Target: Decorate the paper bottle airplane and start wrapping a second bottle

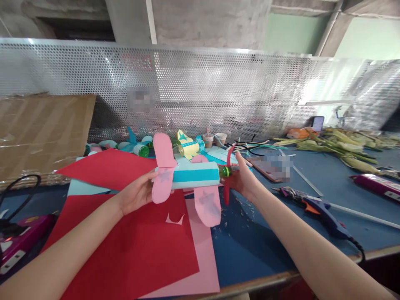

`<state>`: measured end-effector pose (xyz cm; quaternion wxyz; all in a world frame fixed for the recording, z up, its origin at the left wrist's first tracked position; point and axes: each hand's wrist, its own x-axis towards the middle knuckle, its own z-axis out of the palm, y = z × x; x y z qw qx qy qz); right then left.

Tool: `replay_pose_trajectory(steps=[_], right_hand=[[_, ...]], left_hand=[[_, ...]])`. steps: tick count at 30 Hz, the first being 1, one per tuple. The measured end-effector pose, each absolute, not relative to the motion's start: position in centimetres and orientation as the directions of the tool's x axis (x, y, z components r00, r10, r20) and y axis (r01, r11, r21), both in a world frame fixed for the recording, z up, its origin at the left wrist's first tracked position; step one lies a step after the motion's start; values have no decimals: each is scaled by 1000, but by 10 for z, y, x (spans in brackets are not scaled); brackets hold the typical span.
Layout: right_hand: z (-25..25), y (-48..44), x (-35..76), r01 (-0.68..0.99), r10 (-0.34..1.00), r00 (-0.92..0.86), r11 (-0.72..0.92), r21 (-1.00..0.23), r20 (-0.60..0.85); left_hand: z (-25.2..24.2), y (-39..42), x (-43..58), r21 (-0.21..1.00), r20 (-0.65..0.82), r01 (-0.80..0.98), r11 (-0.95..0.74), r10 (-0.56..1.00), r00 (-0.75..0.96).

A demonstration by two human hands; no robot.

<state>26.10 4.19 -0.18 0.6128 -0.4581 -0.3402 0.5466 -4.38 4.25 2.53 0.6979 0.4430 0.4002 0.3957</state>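
I hold a craft plane (193, 176) above the table: a bottle wrapped in light blue and teal paper, with pink foam wings and a red propeller (227, 175) at its green cap. My left hand (137, 192) is closed round the tail end, by the pink tail fin. My right hand (240, 177) is closed at the nose, fingers about the cap and the red propeller. Under the plane lie red foam sheets (137, 246) and a pink sheet (203, 258).
A blue glue gun (315, 208) lies at the right with its cord over the table edge. Other bottle planes (187, 148), small cups (214, 139), green leaves (340, 150), a phone (318, 123) and cardboard (43, 133) line the perforated metal screen. Purple boxes sit at both sides.
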Motion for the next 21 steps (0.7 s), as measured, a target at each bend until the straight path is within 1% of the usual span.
replay_pose_trajectory(steps=[2, 3, 6, 9, 11, 13, 15, 16, 18, 21], right_hand=[[-2, 44, 263, -377, 964, 213, -69, -924, -159], [-2, 44, 264, -371, 953, 256, -58, -927, -162], [4, 41, 262, -319, 914, 399, 59, -946, -77], [8, 35, 258, -268, 874, 484, 200, -943, 48], [10, 31, 257, -195, 835, 521, 317, -928, 176], [12, 26, 256, -84, 786, 524, 432, -898, 329], [13, 20, 253, 3, 767, 456, 506, -863, 451], [14, 16, 251, 15, 779, 394, 526, -851, 488], [14, 8, 245, -28, 833, 226, 524, -851, 506], [10, -5, 230, -84, 878, -26, 475, -876, 479]], left_hand=[[25, 43, -43, 938, -210, -199, 285, 920, 330], [26, 43, -42, 939, -209, -200, 279, 927, 312], [26, 43, -40, 949, -183, -202, 243, 944, 276], [27, 42, -39, 960, -126, -210, 186, 954, 271], [28, 41, -37, 965, -114, -197, 174, 953, 279], [29, 38, -36, 970, -135, -157, 186, 948, 288], [29, 35, -35, 970, -175, -107, 218, 934, 311], [29, 34, -35, 968, -198, -84, 237, 923, 330], [29, 32, -35, 962, -234, -45, 269, 898, 372], [28, 31, -36, 963, -248, 1, 270, 882, 401]])
